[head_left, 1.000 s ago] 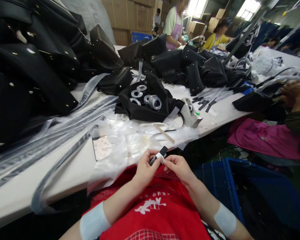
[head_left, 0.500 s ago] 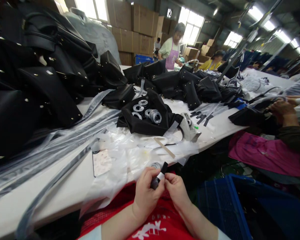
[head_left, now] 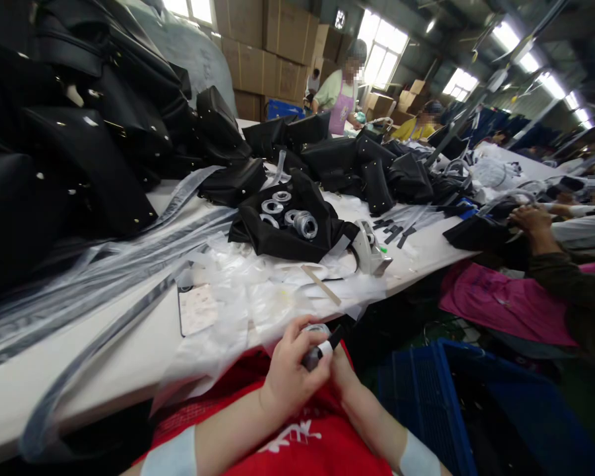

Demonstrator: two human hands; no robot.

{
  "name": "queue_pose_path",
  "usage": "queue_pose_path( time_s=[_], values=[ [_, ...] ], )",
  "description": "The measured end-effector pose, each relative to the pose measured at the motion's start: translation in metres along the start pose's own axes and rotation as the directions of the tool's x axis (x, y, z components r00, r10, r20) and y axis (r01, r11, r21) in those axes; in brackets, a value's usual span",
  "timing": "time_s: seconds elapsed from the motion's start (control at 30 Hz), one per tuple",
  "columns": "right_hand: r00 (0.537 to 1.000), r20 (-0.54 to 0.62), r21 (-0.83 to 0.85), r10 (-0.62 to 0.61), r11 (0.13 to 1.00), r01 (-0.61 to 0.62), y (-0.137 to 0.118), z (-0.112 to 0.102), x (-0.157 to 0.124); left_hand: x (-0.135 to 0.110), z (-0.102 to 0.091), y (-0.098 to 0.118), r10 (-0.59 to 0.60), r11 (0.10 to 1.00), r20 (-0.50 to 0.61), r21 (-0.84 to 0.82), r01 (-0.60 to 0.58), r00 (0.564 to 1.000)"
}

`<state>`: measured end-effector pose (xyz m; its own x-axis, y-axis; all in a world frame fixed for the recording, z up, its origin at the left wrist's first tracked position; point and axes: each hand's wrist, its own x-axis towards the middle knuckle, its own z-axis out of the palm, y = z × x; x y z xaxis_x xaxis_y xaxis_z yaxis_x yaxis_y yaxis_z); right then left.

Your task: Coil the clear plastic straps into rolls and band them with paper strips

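My left hand [head_left: 290, 370], in front of the red apron [head_left: 297, 439], is closed around a rolled-up strap [head_left: 315, 356]. A white band goes round the roll, a black end sticks out to the upper right, and a clear-wrapped loop shows at the top. Close against it on the far side is my right hand [head_left: 342, 370]; its fingers are hidden behind the left hand and the strap. On the table beyond, a black cloth bag [head_left: 272, 246] holds several similar wrapped coils [head_left: 306, 226]. A grey tape dispenser [head_left: 371, 251] stands beside this bag.
Black handbags [head_left: 94, 172] pile up at the left and back. Long film-wrapped straps [head_left: 129, 277] cross the white table [head_left: 123, 350]. A phone [head_left: 197, 309] lies near clear plastic sheets [head_left: 258, 291]. A blue crate [head_left: 416, 396] stands low right; a co-worker's hands [head_left: 533, 218] are at the right.
My right hand has slipped behind the left hand and the strap, where its fingers no longer show. The strap's black end has tipped further right. The view has shifted slightly.
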<state>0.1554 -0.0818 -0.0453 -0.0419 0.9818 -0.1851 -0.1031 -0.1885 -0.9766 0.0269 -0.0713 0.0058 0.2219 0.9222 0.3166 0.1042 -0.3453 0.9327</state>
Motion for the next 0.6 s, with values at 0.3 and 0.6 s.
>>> queue_pose_path(
  time_s=[0.3,0.6],
  values=[
    [0.882,0.122,-0.727,-0.455,0.564,0.392,-0.092,-0.016,-0.024,0.026,-0.020,-0.019,-0.459,0.822,0.090,-0.334,0.461,0.884],
    [0.934,0.336,-0.805,-0.122,0.478,0.352,-0.075,0.006,-0.012,0.018,-0.012,-0.025,-0.573,0.649,0.121,-0.537,0.539,0.811]
  ],
)
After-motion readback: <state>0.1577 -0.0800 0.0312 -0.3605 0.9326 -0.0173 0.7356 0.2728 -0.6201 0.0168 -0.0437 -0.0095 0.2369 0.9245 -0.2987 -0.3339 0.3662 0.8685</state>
